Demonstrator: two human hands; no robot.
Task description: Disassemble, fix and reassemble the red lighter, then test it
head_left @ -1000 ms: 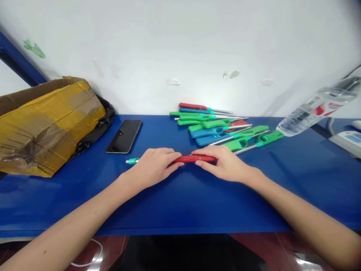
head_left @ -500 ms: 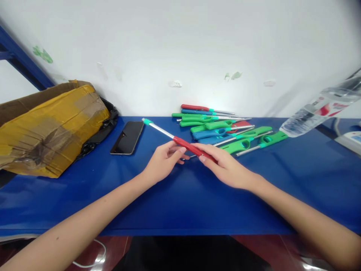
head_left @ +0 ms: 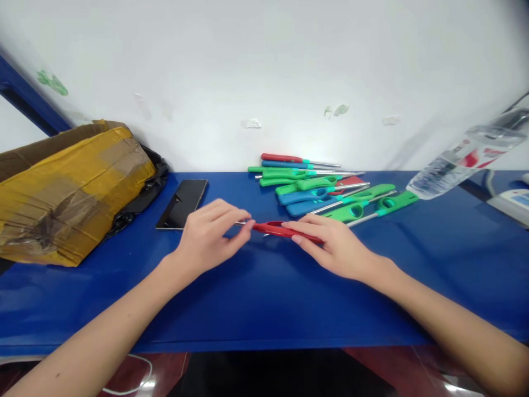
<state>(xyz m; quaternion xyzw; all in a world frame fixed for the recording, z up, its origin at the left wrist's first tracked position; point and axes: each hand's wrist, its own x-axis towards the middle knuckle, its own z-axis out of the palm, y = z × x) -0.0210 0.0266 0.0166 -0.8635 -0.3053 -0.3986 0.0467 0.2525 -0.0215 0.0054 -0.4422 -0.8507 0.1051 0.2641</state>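
A red long-necked lighter (head_left: 275, 228) is held level between my two hands, above the blue table (head_left: 248, 309). My left hand (head_left: 212, 231) pinches its metal neck close to the handle and covers most of the neck and the tip. The rear of the red handle sits between the thumb and fingers of my right hand (head_left: 330, 242). Just behind my right hand lies a pile of green, blue and red lighters, among them a green one (head_left: 399, 205) and a blue one (head_left: 303, 197).
At the left lies a box wrapped in yellow tape (head_left: 74, 193), over black plastic (head_left: 138, 207). A black phone (head_left: 183, 203) rests beside it. A clear bottle (head_left: 463, 157) and a white device (head_left: 514, 201) are at the right. Behind stands a white wall.
My left hand has moved left from the red handle onto the neck. The lighter has turned from slanting up leftward to nearly level, and its tip is now hidden.
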